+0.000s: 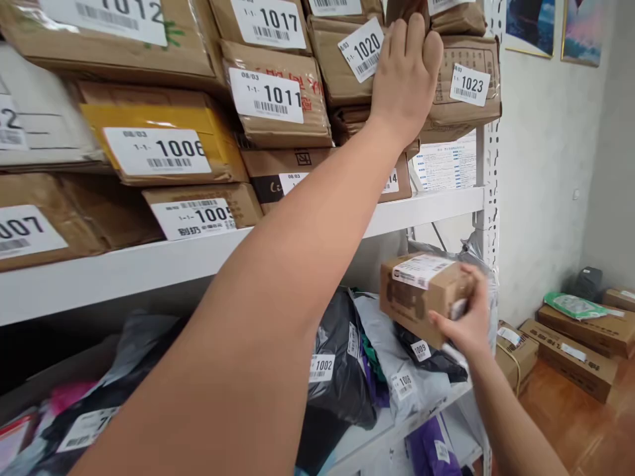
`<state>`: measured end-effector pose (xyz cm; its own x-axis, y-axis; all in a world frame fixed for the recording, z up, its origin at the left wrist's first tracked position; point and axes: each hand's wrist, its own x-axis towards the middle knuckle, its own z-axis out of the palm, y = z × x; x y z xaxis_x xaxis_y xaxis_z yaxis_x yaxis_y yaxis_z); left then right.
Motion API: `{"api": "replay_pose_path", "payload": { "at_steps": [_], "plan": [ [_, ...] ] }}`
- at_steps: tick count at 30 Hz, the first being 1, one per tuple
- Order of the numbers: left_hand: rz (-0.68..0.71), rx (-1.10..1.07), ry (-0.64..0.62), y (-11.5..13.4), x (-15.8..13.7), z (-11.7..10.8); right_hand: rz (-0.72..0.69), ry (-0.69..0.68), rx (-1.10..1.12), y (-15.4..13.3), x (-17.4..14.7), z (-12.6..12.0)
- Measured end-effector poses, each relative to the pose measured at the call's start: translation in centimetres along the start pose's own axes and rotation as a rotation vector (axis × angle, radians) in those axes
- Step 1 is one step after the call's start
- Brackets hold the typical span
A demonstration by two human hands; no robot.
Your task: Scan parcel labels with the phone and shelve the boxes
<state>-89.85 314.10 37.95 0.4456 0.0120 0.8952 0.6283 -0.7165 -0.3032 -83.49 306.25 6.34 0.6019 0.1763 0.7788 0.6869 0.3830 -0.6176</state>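
Note:
My left hand [407, 76] reaches up to the stacked parcels, over the right edge of the box labelled 1020 [342, 63] and beside the box labelled 1023 [469, 82]. Its fingers are bent, with the tips turned out of sight, so what they grip is hidden. Lower down, my right hand [469, 317] grips a small brown cardboard box [407, 297] by its right end. That box is tilted and slightly blurred, with a white label on top. Below it lies a dark bag labelled 1009 [431, 354].
A white shelf board [198, 264] carries labelled boxes, including 1011 [278, 99] and 1006 [163, 142]. Underneath are bagged parcels, such as 1002 [342, 377]. A slotted white upright [491, 165] stands at the right; more cartons [570, 357] lie on the floor beyond.

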Motion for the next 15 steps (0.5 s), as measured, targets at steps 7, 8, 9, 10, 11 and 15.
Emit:
{"api": "replay_pose_path", "payload": {
  "at_steps": [7,8,9,10,11,15],
  "plan": [
    [0.006,-0.008,0.038,-0.2,0.0,0.4,0.262,-0.058,-0.117,7.5,-2.6,11.1],
    [0.004,0.003,0.028,-0.2,0.0,0.3,0.281,-0.109,-0.147,7.9,-3.1,11.6],
    [0.002,0.015,0.021,-0.1,-0.1,0.2,0.280,-0.155,-0.168,8.2,-3.5,11.8],
    [0.004,0.028,0.016,-0.1,-0.2,0.1,0.263,-0.191,-0.181,8.5,-4.0,11.8],
    [0.006,0.041,0.014,0.0,-0.3,-0.1,0.238,-0.214,-0.186,8.7,-4.3,11.6],
    [0.004,0.034,0.032,0.0,-0.4,-0.3,0.139,-0.236,-0.138,8.9,-4.2,10.2]
  ]
}}
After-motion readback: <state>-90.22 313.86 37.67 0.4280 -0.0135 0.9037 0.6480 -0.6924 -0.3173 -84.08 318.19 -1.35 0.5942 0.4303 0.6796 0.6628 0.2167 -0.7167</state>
